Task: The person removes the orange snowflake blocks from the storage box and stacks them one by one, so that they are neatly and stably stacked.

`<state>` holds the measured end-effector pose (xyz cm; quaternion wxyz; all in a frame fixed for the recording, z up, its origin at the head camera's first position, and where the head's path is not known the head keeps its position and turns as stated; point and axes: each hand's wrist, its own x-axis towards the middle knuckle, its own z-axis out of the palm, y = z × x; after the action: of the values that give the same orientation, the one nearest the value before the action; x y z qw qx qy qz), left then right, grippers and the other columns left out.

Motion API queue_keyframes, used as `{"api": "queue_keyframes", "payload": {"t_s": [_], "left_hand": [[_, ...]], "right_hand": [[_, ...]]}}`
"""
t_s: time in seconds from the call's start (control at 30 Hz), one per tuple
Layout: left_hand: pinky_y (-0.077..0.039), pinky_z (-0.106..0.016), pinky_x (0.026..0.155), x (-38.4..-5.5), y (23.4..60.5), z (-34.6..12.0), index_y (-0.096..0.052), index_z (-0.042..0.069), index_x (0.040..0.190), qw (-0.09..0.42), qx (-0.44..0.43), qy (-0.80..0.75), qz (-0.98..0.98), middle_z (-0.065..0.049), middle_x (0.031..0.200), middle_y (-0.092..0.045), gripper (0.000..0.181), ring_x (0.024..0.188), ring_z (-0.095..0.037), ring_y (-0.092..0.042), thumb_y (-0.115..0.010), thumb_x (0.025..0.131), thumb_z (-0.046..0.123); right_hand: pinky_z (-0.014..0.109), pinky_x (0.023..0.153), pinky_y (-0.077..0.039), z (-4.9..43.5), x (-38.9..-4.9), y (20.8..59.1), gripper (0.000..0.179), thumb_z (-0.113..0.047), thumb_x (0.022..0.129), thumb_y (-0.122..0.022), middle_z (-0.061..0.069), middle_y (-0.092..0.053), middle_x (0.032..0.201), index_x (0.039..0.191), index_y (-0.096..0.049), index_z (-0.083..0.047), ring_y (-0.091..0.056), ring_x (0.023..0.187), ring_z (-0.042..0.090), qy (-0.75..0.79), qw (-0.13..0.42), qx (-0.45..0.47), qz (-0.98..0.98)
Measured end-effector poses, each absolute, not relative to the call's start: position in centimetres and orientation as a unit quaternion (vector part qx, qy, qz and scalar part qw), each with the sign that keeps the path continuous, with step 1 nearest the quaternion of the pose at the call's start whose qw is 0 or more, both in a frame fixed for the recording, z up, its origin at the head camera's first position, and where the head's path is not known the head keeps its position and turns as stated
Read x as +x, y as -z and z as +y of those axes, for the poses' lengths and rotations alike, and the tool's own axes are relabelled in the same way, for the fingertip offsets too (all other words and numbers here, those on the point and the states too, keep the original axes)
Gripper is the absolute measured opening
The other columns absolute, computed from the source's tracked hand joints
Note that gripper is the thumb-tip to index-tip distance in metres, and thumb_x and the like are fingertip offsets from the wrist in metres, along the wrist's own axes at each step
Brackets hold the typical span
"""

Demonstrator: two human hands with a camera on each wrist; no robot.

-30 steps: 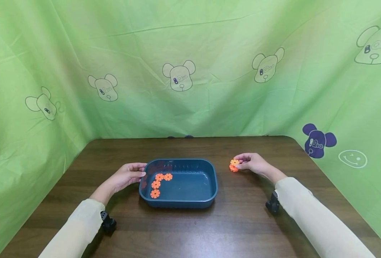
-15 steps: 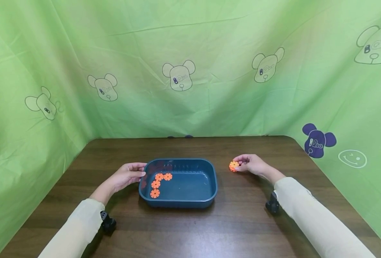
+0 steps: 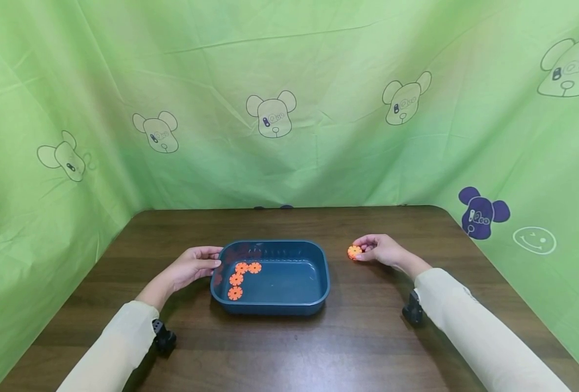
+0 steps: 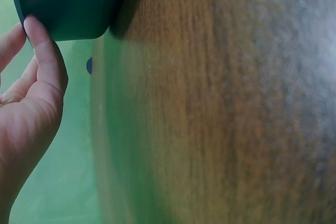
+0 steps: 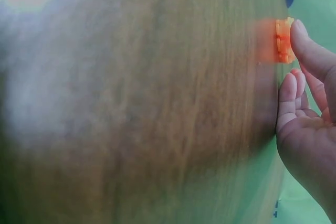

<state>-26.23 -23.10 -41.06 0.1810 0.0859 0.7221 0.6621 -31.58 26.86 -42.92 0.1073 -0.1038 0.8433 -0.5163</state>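
Observation:
A dark blue rectangular plastic tub (image 3: 289, 310) stands on the table in the head view. My left hand (image 3: 193, 268) pinches its left rim between thumb and fingers; the left wrist view shows the thumb (image 4: 39, 35) on the tub's outer wall (image 4: 73, 9). Several orange flower-shaped discs (image 3: 235, 293) lie flat inside, along the left and far-left part of the floor. Right of the tub, my right hand (image 3: 384, 250) pinches an orange flower-shaped disc (image 3: 354, 252). From the right wrist, orange discs (image 5: 283, 40) appear stacked at the tabletop beside the thumb; how many is unclear.
The brown wooden table (image 3: 299, 348) ends at a far edge against a green curtain (image 3: 318, 163) printed with bear faces. Black wrist cameras (image 3: 164, 338) hang under both white sleeves (image 3: 475, 321).
My right hand has brought the lighter orange disc down and toward me, over the disc beneath, so the two now overlap almost fully. The left hand and tub stay put.

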Motion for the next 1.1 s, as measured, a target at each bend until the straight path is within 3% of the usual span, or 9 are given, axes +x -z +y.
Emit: {"api": "queue_keyframes", "payload": {"t_s": [0.3,0.6,1.1], "left_hand": [[-0.053,-0.027,0.081,-26.36,41.03,-23.05,-0.038,-0.012,0.141,0.182,0.086,-0.662,0.722,-0.012,0.111,-0.059,0.052,0.095,-0.013,-0.062,-0.058,0.096,0.004],[-0.052,-0.028,0.082,-26.26,41.13,-23.08,-0.038,-0.012,0.141,0.179,0.084,-0.663,0.722,-0.015,0.122,-0.06,0.053,0.098,-0.014,-0.062,-0.059,0.096,0.005],[-0.052,-0.027,0.081,-26.2,41.06,-23.05,-0.037,-0.013,0.141,0.179,0.083,-0.664,0.721,-0.013,0.121,-0.061,0.052,0.097,-0.013,-0.063,-0.058,0.096,0.005]], "right_hand": [[0.02,0.07,-0.047,26.86,-31.59,42.87,0.042,-0.001,0.081,-0.077,0.008,-0.057,0.094,0.116,-0.06,0.013,-0.051,0.084,0.014,0.512,0.111,-0.101,0.846],[0.02,0.069,-0.048,26.66,-31.34,42.75,0.041,0.001,0.081,-0.076,0.008,-0.057,0.095,0.117,-0.06,0.014,-0.051,0.084,0.013,0.513,0.112,-0.099,0.845],[0.021,0.07,-0.047,26.79,-31.42,42.85,0.042,-0.001,0.082,-0.076,0.008,-0.057,0.095,0.118,-0.06,0.012,-0.049,0.086,0.016,0.512,0.111,-0.092,0.847]]}}
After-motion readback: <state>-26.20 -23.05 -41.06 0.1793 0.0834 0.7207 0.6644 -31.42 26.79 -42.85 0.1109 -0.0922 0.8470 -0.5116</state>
